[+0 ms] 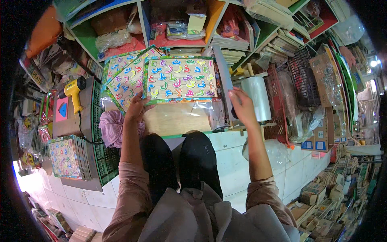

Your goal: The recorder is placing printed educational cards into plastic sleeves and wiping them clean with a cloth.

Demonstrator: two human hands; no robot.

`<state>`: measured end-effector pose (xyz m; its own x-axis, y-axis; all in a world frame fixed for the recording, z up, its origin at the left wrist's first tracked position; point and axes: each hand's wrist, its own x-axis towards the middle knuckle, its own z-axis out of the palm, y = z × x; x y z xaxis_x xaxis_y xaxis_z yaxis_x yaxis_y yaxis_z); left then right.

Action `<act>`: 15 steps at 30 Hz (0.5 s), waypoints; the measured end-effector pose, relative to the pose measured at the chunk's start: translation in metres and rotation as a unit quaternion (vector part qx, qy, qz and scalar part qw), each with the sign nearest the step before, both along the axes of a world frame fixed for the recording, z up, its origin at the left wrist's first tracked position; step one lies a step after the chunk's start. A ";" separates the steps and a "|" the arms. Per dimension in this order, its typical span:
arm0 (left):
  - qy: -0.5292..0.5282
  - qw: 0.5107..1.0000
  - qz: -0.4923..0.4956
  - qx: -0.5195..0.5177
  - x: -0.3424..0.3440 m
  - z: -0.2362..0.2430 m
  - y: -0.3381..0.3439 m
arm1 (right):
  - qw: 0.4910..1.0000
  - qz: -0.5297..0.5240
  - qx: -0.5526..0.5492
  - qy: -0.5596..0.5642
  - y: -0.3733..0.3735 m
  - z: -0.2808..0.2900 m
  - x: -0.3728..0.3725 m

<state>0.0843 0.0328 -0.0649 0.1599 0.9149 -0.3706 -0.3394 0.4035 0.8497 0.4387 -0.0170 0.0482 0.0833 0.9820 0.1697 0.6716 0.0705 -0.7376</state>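
My left hand (pixel 139 104) grips the lower left corner of a wooden puzzle board (pixel 180 77) with colourful letter shapes. Similar boards (pixel 121 71) lie fanned out beneath it to the left. My right hand (pixel 241 104) is closed on the long grey arm (pixel 223 70) of a sealing device, just right of the board. A bare plywood surface (pixel 177 117) shows below the board, with clear film along its right part. A roll of clear plastic film (pixel 254 97) sits right of the arm. A lilac cloth (pixel 113 129) lies left of my left hand.
A yellow heat gun (pixel 73 94) with a cord lies at the left, above a stack of boards (pixel 66 157). Shelving cubbies (pixel 143 24) line the back. A red crate (pixel 275 103), cardboard and plastic stand at the right. Piles of wooden pieces (pixel 318 201) cover the lower right floor.
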 end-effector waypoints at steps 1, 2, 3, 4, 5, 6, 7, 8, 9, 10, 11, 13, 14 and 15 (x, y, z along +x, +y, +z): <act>-0.008 1.000 0.003 0.002 0.000 0.001 -0.001 | 1.000 0.019 0.020 0.002 -0.002 -0.008 -0.005; -0.003 1.000 0.007 -0.009 0.000 0.001 -0.001 | 1.000 -0.012 0.017 -0.015 -0.005 -0.017 -0.010; -0.014 1.000 0.006 0.003 0.000 0.002 -0.002 | 0.998 -0.048 0.001 -0.033 -0.006 -0.024 -0.014; -0.020 1.000 0.005 0.003 0.001 0.002 -0.002 | 0.995 -0.043 0.035 -0.085 -0.007 -0.029 -0.016; -0.019 1.000 0.008 -0.003 0.001 0.003 -0.003 | 0.994 -0.039 0.057 -0.080 -0.008 -0.034 -0.017; -0.027 1.000 0.004 0.004 0.001 0.003 -0.003 | 0.988 -0.044 0.080 -0.127 -0.009 -0.037 -0.018; -0.039 0.999 0.014 -0.002 0.002 0.003 -0.003 | 0.978 -0.057 0.092 -0.176 -0.009 -0.039 -0.019; -0.041 0.999 0.028 -0.018 0.002 0.002 -0.003 | 0.978 -0.051 0.102 -0.176 -0.011 -0.040 -0.019; -0.053 0.998 0.023 -0.009 0.002 0.001 -0.003 | 0.975 -0.055 0.108 -0.184 -0.011 -0.042 -0.020; -0.054 0.998 0.026 -0.010 0.002 0.000 -0.003 | 0.974 -0.065 0.091 -0.198 -0.012 -0.042 -0.020; -0.046 0.998 0.037 -0.024 0.001 -0.002 -0.003 | 0.972 -0.062 0.114 -0.196 -0.012 -0.043 -0.021; -0.057 0.998 0.028 -0.016 0.001 -0.006 -0.002 | 0.969 -0.056 0.095 -0.222 -0.013 -0.044 -0.021; -0.052 0.998 0.034 -0.024 0.000 -0.008 -0.001 | 0.969 -0.053 0.091 -0.222 -0.014 -0.044 -0.021; -0.056 0.998 0.025 -0.018 -0.001 -0.010 -0.001 | 0.968 -0.058 0.097 -0.222 -0.014 -0.044 -0.021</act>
<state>0.0837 0.0320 -0.0745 0.1566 0.9090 -0.3862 -0.4519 0.4137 0.7904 0.4174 -0.0312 0.0039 0.0665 0.9163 0.3949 0.9314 0.0850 -0.3540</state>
